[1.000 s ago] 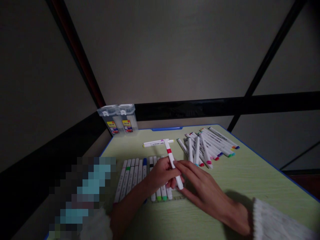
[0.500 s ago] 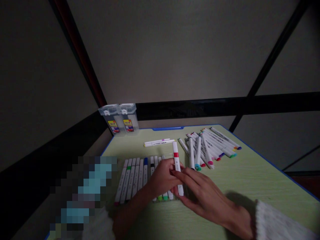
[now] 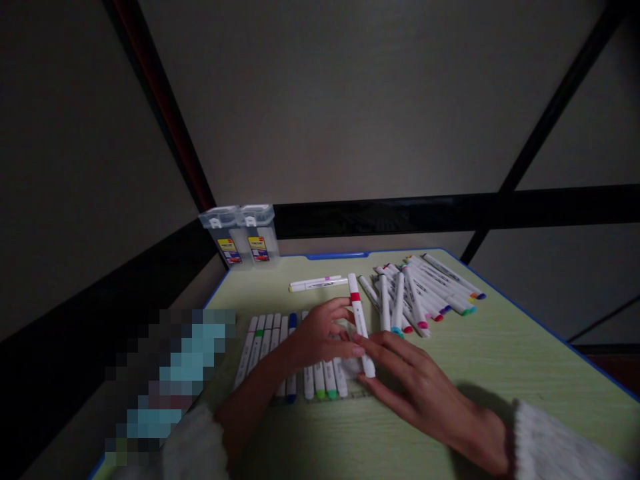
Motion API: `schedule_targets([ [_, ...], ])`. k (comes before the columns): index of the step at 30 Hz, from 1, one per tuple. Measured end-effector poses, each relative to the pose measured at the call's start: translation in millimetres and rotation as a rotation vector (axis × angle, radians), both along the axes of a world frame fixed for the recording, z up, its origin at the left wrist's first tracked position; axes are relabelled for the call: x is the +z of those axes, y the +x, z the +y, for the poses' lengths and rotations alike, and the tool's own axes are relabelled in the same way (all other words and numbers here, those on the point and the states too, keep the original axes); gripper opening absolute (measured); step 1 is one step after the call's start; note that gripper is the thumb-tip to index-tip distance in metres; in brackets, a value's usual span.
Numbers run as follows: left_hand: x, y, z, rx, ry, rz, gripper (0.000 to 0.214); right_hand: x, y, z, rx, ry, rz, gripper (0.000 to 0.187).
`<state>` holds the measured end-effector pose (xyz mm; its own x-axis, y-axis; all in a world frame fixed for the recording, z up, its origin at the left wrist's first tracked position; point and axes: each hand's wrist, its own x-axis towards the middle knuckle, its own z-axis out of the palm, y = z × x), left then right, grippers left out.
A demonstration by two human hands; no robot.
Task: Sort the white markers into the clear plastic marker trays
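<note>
A white marker [image 3: 361, 325] with a red band stands tilted between my two hands. My left hand [image 3: 323, 333] reaches in from the left, its thumb and curled fingers at the marker's side. My right hand [image 3: 415, 377] pinches the lower end between thumb and fingers. Beneath and left of my left hand, a row of white markers [image 3: 257, 357] lies side by side, with green, blue and other coloured bands. My left hand and forearm hide part of this row. A clear tray edge [image 3: 345, 398] shows under its right end.
A loose pile of white markers [image 3: 425, 287] with coloured ends lies on the right of the table [image 3: 500, 347]. Two more markers [image 3: 317, 285] lie near the back middle. Two clear lidded boxes [image 3: 245, 237] stand at the back left corner, by the wall.
The red-banded marker has risen slightly and leans more to the left at its top. My left hand has moved up and right, and its fingers have loosened.
</note>
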<state>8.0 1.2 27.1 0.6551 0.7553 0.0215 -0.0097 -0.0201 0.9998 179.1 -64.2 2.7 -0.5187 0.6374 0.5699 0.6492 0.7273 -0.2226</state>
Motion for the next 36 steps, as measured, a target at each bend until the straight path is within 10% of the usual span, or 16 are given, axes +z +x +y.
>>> schedule_targets([
  [13,-9.8,4,11,0.348,0.016,0.032,0.052,3.9,-4,-2,0.130,0.153,-0.047,0.027],
  [36,-28.3,2,15,0.310,0.060,0.116,0.037,-4.0,-7,3,0.183,-0.048,-0.232,0.029],
])
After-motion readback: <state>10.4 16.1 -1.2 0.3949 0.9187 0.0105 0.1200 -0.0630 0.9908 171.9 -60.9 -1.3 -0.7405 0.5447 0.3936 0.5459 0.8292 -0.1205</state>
